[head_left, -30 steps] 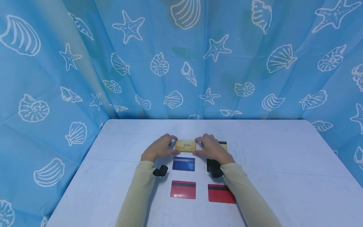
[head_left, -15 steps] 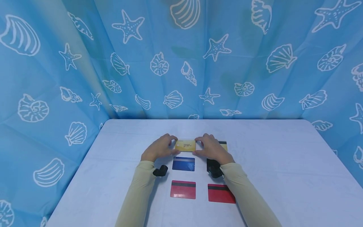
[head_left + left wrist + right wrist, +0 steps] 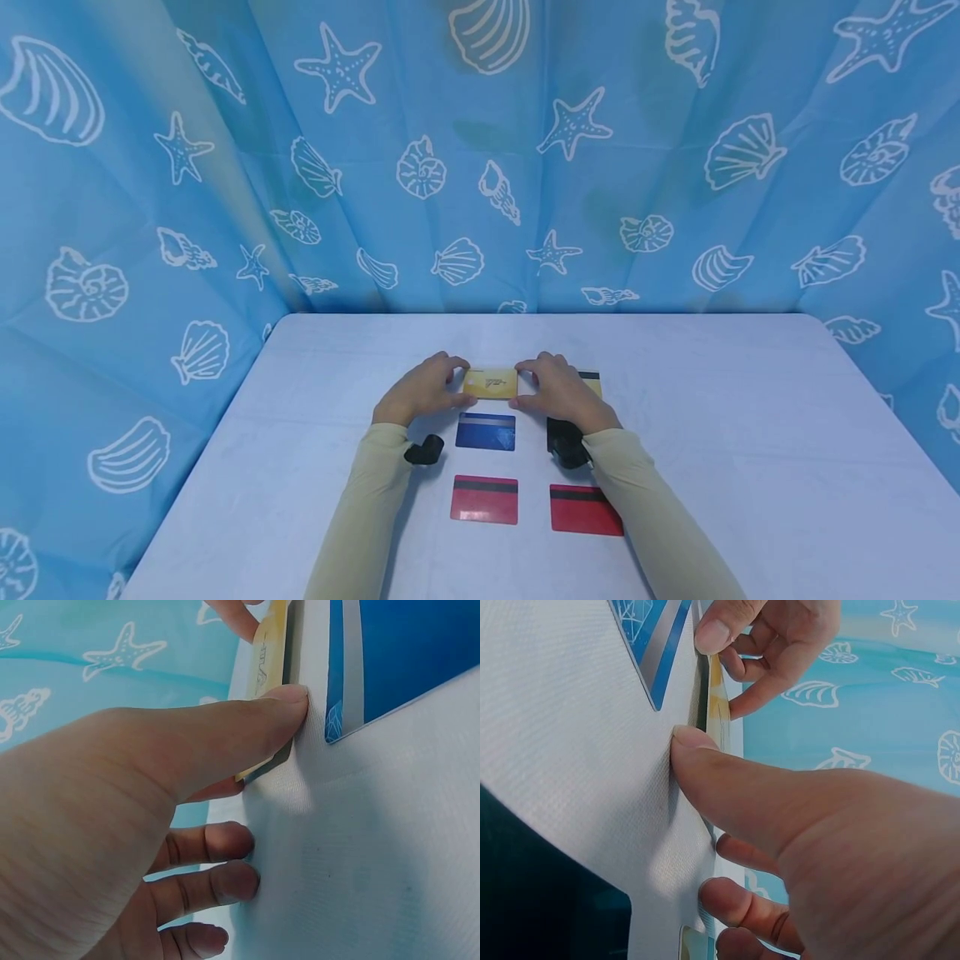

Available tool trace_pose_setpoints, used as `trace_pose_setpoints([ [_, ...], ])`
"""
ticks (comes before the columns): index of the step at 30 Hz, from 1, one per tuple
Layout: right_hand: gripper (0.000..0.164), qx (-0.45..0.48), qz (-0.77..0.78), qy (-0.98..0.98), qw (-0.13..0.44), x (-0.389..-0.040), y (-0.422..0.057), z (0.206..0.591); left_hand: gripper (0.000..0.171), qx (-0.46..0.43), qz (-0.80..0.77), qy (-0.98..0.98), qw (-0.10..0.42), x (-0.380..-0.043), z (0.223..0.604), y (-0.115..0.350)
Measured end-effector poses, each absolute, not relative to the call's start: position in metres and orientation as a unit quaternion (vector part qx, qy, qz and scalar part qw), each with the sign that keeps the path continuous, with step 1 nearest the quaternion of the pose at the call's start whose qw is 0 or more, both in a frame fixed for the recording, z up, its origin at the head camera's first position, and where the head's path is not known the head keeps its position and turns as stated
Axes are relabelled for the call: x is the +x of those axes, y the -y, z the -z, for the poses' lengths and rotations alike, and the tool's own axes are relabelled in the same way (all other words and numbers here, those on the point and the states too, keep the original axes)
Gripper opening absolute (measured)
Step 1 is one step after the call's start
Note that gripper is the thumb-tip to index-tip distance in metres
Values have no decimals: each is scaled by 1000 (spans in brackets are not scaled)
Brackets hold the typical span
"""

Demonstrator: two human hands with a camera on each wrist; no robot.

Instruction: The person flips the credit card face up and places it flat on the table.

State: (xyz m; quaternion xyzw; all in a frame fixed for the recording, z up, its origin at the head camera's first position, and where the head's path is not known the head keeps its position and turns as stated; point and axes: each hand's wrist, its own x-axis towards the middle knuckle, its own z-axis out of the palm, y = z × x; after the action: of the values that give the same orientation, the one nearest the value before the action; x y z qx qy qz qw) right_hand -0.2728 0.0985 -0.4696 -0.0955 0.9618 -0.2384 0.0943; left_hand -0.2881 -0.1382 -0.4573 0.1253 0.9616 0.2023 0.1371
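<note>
A yellow card lies between both hands near the back of the table, its printed side up. My left hand pinches its left end between thumb and index finger, with the other fingers loosely bent in the left wrist view. At the opposite end my right hand pinches the card the same way. In the left wrist view a narrow shadow runs below the edge of the yellow card, close over the tablecloth. Just in front of it is a blue card with a grey stripe.
Another yellow card with a black stripe is partly hidden behind the right hand. A black card sits under the right wrist's black camera. Nearer are a pinkish-red card and a red card. A blue shell-print curtain hangs behind.
</note>
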Motion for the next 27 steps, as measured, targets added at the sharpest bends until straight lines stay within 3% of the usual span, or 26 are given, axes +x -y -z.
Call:
trace_pose_setpoints([
  [16, 70, -92, 233, -963, 101, -271, -98, 465, 63, 125, -207, -960, 140, -288, 457, 139],
  [27, 67, -109, 223, -966, 74, -273, -98, 462, 63, 126, -211, -960, 137, -288, 457, 140],
])
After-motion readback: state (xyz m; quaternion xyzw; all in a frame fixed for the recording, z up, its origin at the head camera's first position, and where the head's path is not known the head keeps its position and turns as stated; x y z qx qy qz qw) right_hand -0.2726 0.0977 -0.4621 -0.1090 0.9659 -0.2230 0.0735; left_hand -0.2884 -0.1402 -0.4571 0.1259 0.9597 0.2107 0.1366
